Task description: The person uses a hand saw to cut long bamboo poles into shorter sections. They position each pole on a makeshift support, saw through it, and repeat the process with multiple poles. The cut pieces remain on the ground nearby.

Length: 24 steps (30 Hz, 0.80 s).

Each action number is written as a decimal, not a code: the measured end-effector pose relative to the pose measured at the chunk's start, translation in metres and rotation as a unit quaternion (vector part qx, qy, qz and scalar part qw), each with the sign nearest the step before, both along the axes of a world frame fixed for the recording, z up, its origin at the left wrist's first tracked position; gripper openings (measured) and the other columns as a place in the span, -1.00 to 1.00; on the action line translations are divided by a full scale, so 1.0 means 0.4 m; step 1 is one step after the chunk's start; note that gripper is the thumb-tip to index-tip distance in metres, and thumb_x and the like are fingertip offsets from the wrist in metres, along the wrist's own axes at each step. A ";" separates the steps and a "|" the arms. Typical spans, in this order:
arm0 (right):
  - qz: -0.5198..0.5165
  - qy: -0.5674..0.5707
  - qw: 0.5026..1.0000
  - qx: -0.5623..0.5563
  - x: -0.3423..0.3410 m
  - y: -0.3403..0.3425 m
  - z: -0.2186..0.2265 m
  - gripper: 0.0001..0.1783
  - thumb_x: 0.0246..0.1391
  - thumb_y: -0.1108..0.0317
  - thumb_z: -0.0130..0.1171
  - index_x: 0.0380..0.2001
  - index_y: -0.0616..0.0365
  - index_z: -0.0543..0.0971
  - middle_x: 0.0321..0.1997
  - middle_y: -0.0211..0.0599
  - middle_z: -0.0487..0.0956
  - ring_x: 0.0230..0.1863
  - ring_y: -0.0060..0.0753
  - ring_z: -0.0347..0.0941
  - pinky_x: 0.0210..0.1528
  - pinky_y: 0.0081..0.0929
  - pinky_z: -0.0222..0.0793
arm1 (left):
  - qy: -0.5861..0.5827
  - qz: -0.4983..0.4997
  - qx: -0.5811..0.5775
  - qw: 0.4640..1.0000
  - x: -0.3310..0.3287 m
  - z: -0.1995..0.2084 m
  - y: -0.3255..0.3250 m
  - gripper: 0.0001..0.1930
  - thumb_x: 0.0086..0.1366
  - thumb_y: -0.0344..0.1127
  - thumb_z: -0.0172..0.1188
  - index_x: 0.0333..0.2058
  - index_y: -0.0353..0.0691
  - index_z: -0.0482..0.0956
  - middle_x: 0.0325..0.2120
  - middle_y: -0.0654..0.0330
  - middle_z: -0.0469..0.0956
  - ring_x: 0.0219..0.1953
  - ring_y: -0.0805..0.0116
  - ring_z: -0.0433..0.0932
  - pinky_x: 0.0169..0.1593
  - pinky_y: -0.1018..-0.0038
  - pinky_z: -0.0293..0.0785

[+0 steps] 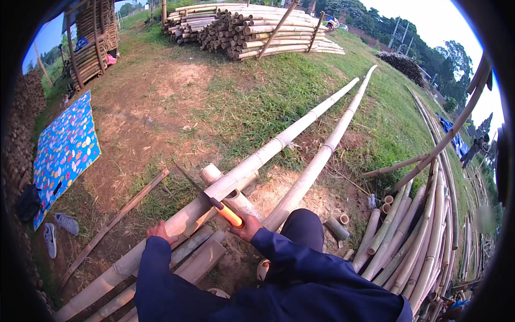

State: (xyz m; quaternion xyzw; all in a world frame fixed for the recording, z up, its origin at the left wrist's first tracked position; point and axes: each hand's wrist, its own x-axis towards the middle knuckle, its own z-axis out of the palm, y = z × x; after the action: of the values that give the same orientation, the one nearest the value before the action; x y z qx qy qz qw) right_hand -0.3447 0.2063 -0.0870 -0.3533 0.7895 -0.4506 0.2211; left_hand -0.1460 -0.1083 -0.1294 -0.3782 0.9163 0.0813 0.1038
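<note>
Holding orange-handled saw (229, 214) across bamboo pole (274, 144); any lettering unreadable.

The long pole (274, 144) was pale bamboo, smooth with a faint sheen between its ridged joints, and the saw (214, 202) across it paired a thin, dark metal blade (191, 180) with a smooth, slightly glossy orange handle (229, 214) that looked like plastic. Powdery wood dust (276, 189) covered part of the rough earth (188, 75), where a wooden strip (116, 221) looked coarse and matt. The patterned sheet (67, 153) seemed thin and smooth, cloth or plastic, while the sleeves (292, 249) were matt cloth.
</note>
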 end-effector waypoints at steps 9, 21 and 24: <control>-0.026 0.144 0.988 0.058 0.043 0.314 0.174 -0.24 0.03 0.12 0.44 0.27 0.10 0.42 0.19 -0.03 0.53 0.19 0.04 0.49 0.21 -0.08 0.46 | 0.054 -0.038 -0.017 0.998 -0.009 -0.004 0.002 -0.08 -0.22 0.09 0.57 0.10 -0.25 0.42 -0.02 -0.09 0.60 0.01 -0.16 0.59 0.20 0.04 0.43; -0.208 0.216 0.933 0.199 0.291 0.611 0.133 0.45 -0.45 -0.09 0.65 0.53 -0.49 0.00 0.66 -0.11 -0.35 0.61 0.33 -0.44 0.33 0.58 -0.02 | 0.107 -0.045 -0.111 0.987 -0.047 -0.093 0.008 -0.21 -0.23 -0.02 0.58 0.00 -0.18 0.46 -0.19 -0.12 0.66 -0.08 -0.18 0.64 0.03 -0.04 0.53; -0.229 0.245 0.929 0.158 0.313 0.625 0.114 0.44 -0.48 -0.09 0.65 0.52 -0.51 0.04 0.66 -0.12 -0.33 0.62 0.30 -0.43 0.29 0.58 0.00 | 0.111 -0.057 -0.113 0.986 -0.059 -0.065 0.059 -0.20 -0.23 -0.02 0.58 0.01 -0.18 0.47 -0.19 -0.12 0.66 -0.07 -0.18 0.64 0.04 -0.03 0.52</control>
State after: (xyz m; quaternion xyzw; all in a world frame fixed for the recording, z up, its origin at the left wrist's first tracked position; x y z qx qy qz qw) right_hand -0.2197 0.4561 -0.0413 -0.2229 0.9394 -0.2579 -0.0360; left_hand -0.1695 -0.0847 -0.1554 -0.3236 0.9454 0.0124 -0.0372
